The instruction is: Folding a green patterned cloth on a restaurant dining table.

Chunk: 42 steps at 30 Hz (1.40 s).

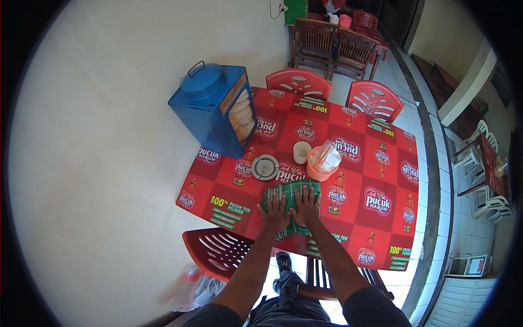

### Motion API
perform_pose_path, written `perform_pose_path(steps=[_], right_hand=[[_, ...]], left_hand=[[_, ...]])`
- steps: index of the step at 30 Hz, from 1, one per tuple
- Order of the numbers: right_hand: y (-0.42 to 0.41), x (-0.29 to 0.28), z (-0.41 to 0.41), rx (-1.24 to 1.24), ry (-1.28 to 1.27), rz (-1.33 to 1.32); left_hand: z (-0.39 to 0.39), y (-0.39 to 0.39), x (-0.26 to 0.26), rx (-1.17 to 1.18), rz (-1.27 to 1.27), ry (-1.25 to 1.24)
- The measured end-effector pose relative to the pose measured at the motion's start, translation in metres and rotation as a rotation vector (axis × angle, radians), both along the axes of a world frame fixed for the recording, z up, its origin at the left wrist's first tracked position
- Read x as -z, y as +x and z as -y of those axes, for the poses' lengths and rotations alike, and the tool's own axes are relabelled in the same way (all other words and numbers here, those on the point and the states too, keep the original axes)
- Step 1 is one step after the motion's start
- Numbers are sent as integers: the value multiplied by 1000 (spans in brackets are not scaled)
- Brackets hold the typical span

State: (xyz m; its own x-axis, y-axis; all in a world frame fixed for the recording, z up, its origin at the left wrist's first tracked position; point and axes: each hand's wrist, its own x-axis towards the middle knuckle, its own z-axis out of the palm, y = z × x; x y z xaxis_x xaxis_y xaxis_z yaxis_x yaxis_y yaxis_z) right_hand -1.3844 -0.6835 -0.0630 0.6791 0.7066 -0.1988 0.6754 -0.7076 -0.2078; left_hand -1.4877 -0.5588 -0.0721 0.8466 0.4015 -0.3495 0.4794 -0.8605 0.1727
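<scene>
A folded green plaid cloth [289, 189] lies near the front edge of the table with the red printed tablecloth [369, 180]. My left hand [275, 216] rests flat on the left part of the cloth, fingers spread. Beside it, my right hand [306, 209] presses palm-down on the right part, its fingers also apart. The two thumbs nearly meet. Just beyond the cloth stand a round metal ashtray [265, 166], a pale cup [302, 152] with toothpicks or similar thin sticks, and an orange tub [322, 169] holding white tissues in plastic.
A tall blue metal tin [204, 110] with a window stands at the table's left end, against the wall. Red plastic chairs [300, 81] line the far side. Nearer me are another red chair [216, 251], a wooden chair [318, 291] and a plastic bag [198, 292].
</scene>
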Motion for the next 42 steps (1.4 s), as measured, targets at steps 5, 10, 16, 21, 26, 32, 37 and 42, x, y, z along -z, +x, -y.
perform_pose_path(steps=[5,10,16,21,26,32,37,42], right_hand=[[14,0,-35,-21,13,7],[25,3,-59,-11,37,30],[38,11,-80,15,84,41],[46,15,-95,21,89,66],[51,18,-99,33,117,94],[27,18,-82,22,224,184],[-16,13,-52,67,206,195],[-60,6,-25,141,166,173]], left_hand=[[-31,12,4,-42,8,-12],[-57,28,0,-36,-20,0],[-78,44,-5,-9,-11,-1],[-96,59,-6,-26,-15,-17],[-99,64,-5,-23,21,8],[-79,30,9,3,305,206],[-39,-6,7,-32,340,312],[-32,-29,6,246,246,310]])
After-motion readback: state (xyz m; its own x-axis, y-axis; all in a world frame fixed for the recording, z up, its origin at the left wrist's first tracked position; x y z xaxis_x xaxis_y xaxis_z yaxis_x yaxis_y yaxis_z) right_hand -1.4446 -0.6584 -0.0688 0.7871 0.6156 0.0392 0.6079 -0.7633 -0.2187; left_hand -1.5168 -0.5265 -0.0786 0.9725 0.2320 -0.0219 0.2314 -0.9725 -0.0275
